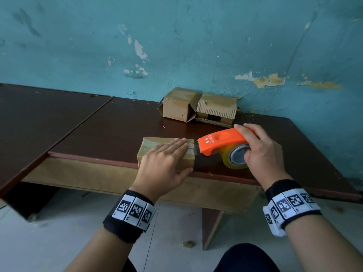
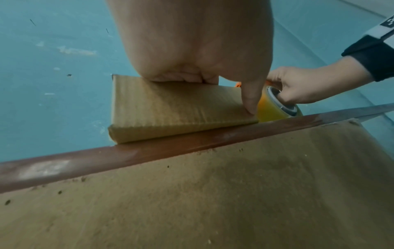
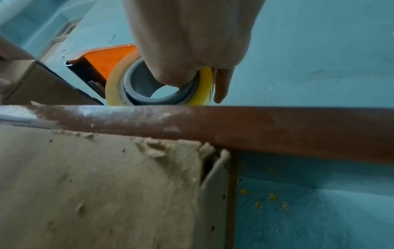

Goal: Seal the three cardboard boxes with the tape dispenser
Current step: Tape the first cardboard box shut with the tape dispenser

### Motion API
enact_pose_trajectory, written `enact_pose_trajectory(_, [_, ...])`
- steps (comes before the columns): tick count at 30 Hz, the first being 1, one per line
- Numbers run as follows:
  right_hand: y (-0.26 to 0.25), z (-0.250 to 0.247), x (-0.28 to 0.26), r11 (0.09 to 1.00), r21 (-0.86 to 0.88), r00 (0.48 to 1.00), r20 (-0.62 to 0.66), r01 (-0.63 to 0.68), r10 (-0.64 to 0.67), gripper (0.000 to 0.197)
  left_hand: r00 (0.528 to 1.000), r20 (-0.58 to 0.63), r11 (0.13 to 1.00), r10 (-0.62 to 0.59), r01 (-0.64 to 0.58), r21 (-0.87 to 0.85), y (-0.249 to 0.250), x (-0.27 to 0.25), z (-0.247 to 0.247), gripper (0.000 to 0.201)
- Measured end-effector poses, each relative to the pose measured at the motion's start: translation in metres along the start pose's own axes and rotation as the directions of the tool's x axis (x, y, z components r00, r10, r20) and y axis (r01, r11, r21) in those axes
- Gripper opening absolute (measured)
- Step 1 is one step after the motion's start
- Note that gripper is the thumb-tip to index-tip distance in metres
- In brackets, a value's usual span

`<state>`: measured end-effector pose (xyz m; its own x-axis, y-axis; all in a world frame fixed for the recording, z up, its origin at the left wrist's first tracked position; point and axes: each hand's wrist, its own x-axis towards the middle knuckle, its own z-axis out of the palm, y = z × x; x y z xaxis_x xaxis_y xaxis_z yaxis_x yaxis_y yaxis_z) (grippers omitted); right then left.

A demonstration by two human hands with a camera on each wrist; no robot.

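At the near edge of a dark brown table [image 1: 121, 122], a person works with both hands on a small cardboard box [image 1: 151, 148]. Their left hand [image 1: 164, 160] lies flat on the box's top, fingers straight and together pointing toward 2 o'clock, with the thumb pressed against the box's near side, as the left wrist view also shows [image 2: 249, 99]. Clear tape already covers part of the top.

Just to the right of the box, at its 3 o'clock, sits an orange tape dispenser [image 1: 222, 141] loaded with a roll of clear yellowish tape [image 1: 234, 159]. The dispenser's cutting end points at the box's right edge, very close to it. A thin strip of tape seems to bridge the gap, though this is hard to make out. The right hand [image 1: 259, 152] is wrapped around the dispenser, fingers curled over its orange top and the thumb tucked into the roll's grey core [image 3: 149, 87].

Farther back, at 12 o'clock against a peeling teal wall [image 1: 176, 46], two more cardboard boxes stand side by side and touching: the left one [image 1: 179, 105] with a loose side flap, the right one [image 1: 217, 108] with a torn front flap hanging open.

Both wrists wear black bands with black-and-white square markers [image 1: 133, 210].
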<state>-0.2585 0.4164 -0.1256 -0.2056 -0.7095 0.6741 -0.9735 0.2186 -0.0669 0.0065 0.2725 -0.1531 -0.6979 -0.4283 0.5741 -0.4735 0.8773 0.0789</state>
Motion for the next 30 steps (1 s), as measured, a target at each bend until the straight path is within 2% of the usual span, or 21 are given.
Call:
enact_pose_trajectory(15, [-0.004, -0.003, -0.001, 1.0, -0.028, 1.0, 0.018, -0.004, 0.005, 0.076, 1.0, 0.011, 0.999, -0.012, 0.012, -0.034, 0.0, 0.0, 0.0, 0.068])
enact_pose_trajectory(19, [-0.02, -0.003, 0.007, 0.994, 0.042, 0.995, 0.02, 0.098, -0.099, 0.071, 0.999, 0.034, 0.998, -0.02, 0.022, -0.054, 0.0, -0.001, -0.001, 0.069])
enact_pose_trajectory(22, [-0.025, -0.002, 0.01, 0.992, 0.058, 0.994, 0.007, 0.113, -0.113, 0.07, 0.998, 0.048, 0.996, -0.044, 0.048, -0.071, 0.001, -0.001, -0.002, 0.069])
enact_pose_trajectory(26, [-0.027, -0.008, 0.01, 0.987, -0.012, 0.987, -0.015, 0.162, -0.162, 0.064, 0.997, 0.06, 0.996, -0.046, 0.05, -0.074, 0.002, 0.001, -0.002, 0.07])
enact_pose_trajectory(30, [-0.041, -0.013, 0.026, 0.966, -0.172, 0.981, 0.015, 0.193, -0.193, 0.052, 0.997, 0.061, 0.995, -0.046, 0.051, -0.082, 0.0, 0.001, -0.002, 0.07])
